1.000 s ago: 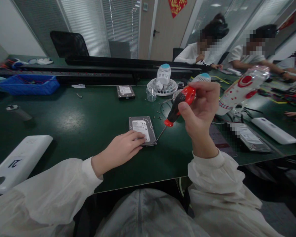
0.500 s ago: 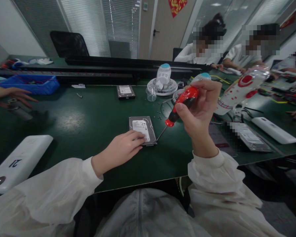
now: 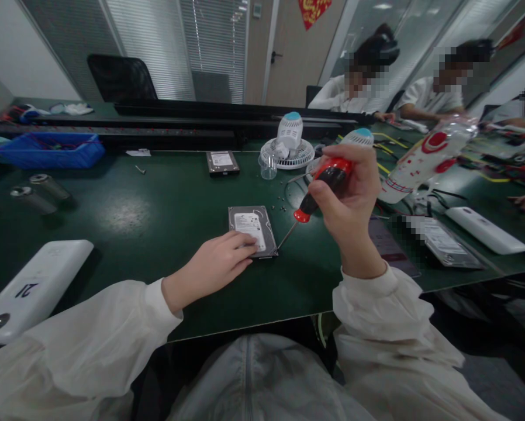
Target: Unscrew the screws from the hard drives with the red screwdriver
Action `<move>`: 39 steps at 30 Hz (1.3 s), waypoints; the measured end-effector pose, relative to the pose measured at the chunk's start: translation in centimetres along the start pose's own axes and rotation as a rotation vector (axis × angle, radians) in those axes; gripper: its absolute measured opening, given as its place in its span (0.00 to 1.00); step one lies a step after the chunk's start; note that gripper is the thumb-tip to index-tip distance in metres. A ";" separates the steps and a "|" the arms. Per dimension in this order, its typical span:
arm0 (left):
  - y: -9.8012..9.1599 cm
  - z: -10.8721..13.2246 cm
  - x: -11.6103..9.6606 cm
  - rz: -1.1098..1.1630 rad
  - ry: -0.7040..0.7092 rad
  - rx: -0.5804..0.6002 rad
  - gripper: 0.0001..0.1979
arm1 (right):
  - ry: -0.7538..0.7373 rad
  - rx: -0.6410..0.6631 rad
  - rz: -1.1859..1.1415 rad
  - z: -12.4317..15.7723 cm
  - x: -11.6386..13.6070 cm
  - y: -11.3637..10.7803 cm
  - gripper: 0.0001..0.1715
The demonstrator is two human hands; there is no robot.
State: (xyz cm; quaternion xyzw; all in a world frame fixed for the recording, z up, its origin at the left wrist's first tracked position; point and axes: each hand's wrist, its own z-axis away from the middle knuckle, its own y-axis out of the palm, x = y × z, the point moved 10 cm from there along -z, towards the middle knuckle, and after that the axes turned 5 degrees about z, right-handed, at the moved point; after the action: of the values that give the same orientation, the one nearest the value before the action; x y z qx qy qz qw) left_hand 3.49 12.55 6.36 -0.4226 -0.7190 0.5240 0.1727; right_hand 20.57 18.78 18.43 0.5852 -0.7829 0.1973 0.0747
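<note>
Right hand (image 3: 348,202) had its grip closed round the red-and-black handle of the screwdriver (image 3: 326,184). The shaft slanted down so the tip sat at the near right corner of the hard drive (image 3: 250,225). The drive lay flat, label up, mid-bench (image 3: 157,234). Left hand (image 3: 214,266) wasn't gripping anything, just fingertips flat on its near edge, pinning it.

Looked to me like the corner screw was the step in hand, though the tip was too small to tell if it was seated. I'd say the next move needed a steeper shaft and firm downward pressure.

Loose screws (image 3: 280,206) lay just behind the drive, with a clear cup (image 3: 268,166), desk fan (image 3: 291,143) and second hard drive (image 3: 222,162) further back. A printed bottle (image 3: 424,161) crowded the right hand's side, but nothing blocked the tip.
</note>
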 end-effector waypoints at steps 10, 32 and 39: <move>0.1 0.0 0.1 -0.008 -0.009 0.004 0.12 | 0.018 0.047 -0.047 -0.1 0.0 0.5 0.28; 0.0 0.0 0.1 -0.004 -0.005 -0.015 0.12 | 0.004 0.092 -0.030 0.1 0.1 0.6 0.30; 0.1 0.0 0.0 -0.004 0.006 -0.009 0.13 | -0.049 0.027 0.053 -0.1 0.4 -0.1 0.26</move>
State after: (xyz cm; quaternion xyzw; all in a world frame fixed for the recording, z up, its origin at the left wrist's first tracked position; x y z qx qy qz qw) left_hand 3.48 12.55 6.27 -0.4235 -0.7217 0.5191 0.1739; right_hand 20.56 18.42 18.68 0.5700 -0.7969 0.1956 0.0425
